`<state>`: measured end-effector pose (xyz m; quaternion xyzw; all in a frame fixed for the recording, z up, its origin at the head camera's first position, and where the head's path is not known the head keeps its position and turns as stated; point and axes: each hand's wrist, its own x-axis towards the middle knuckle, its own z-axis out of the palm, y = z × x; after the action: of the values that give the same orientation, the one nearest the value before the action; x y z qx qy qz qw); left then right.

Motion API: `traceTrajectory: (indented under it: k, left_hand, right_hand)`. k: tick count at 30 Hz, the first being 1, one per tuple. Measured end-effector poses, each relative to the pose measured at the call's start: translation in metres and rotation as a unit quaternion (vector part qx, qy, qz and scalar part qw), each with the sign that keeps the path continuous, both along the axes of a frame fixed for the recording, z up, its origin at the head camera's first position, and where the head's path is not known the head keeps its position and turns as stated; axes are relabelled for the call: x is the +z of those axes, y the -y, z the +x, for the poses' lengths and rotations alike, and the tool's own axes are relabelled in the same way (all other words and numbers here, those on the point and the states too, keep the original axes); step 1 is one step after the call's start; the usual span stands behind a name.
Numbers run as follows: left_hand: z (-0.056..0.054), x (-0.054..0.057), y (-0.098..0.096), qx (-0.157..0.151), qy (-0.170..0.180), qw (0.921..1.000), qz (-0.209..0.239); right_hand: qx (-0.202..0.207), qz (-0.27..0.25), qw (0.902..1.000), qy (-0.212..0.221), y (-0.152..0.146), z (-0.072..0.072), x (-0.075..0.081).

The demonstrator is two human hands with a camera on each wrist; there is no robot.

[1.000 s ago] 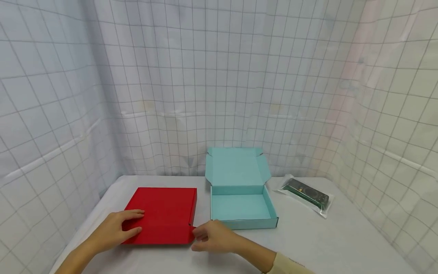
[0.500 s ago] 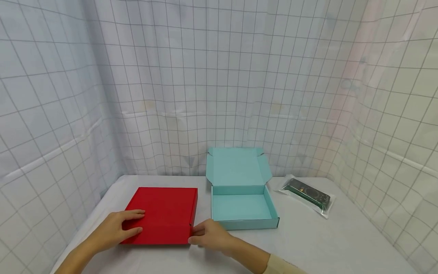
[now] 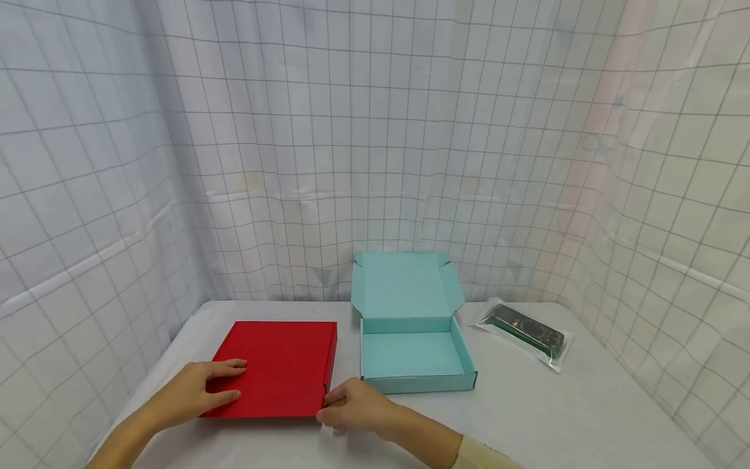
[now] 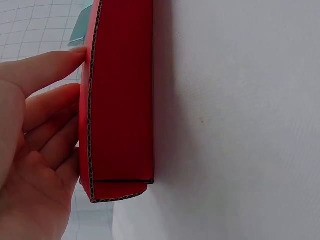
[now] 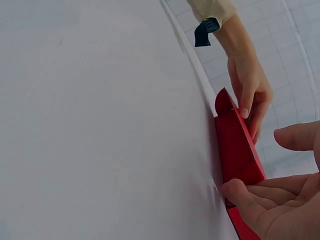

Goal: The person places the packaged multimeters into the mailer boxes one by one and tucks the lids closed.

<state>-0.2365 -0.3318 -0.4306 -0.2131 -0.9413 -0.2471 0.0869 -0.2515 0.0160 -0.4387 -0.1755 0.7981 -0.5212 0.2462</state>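
- My left hand (image 3: 190, 394) rested on the lid of the red box (image 3: 281, 368), near left part; fingers loose and spread, thumb well apart from them, gripping nothing.
- My right hand (image 3: 357, 407) was at the box's near right corner: thumb standing away from the fingers, a fingertip touching the red card there. Hand fairly wide, not wrapped round anything.
- Red box lay flat on the left of the white-covered table (image 3: 556, 404), lid down over the top.
- Left flap (image 4: 120, 192) of the lid stuck out past the box's left end; brown corrugated edge (image 4: 90, 110) showed along the near side of the lid.
- Teal box (image 3: 418, 384) sat just right of the red one, apart from it, lid tipped back toward the far side, inside visible.
- Dark handheld device (image 3: 526, 329) with a round dial and green along its edge lay in a clear bag, right of the teal box, far right, slanting.
- Pale sleeve (image 3: 486, 453) on my right arm; dark tag (image 5: 204, 34) hung from my left cuff (image 5: 212, 10).
- Grid-patterned white curtain (image 3: 375, 163) stood behind the table and along both sides.
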Motion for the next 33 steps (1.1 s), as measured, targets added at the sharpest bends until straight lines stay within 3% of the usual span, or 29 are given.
traceTrajectory:
  k: [7, 12, 16, 22, 23, 25, 28, 33]
  left_hand:
    - [0.000, 0.003, 0.003, -0.017, 0.023, 0.9996, 0.006]
    - [0.000, 0.002, 0.004, -0.011, 0.035, 0.9993, 0.010]
    - [-0.001, 0.000, 0.004, -0.008, 0.037, 0.9992, 0.014]
    - [-0.002, -0.002, 0.004, -0.013, 0.004, 0.9999, 0.008]
    - [-0.002, -0.002, 0.005, -0.016, 0.001, 0.9998, 0.008]
    - [-0.001, -0.002, 0.006, -0.022, -0.002, 0.9997, 0.010]
    - [0.000, -0.003, 0.007, -0.030, 0.007, 0.9995, 0.011]
    - [0.001, -0.003, 0.008, -0.030, 0.018, 0.9993, 0.010]
  right_hand:
    - [0.013, 0.000, 0.9999, -0.005, 0.001, -0.002, -0.001]
    - [0.051, 0.051, 0.9922, -0.102, 0.002, -0.007, -0.005]
    - [0.065, 0.115, 0.9654, -0.225, 0.002, -0.006, -0.002]
    - [0.087, 0.159, 0.8966, -0.404, 0.003, -0.011, 0.007]
    - [0.097, 0.166, 0.8830, -0.428, 0.004, -0.013, 0.009]
    - [0.115, 0.181, 0.8654, -0.453, 0.007, -0.018, 0.010]
    - [0.141, 0.214, 0.8516, -0.457, 0.012, -0.025, 0.010]
    - [0.164, 0.229, 0.8533, -0.439, 0.020, -0.039, 0.004]
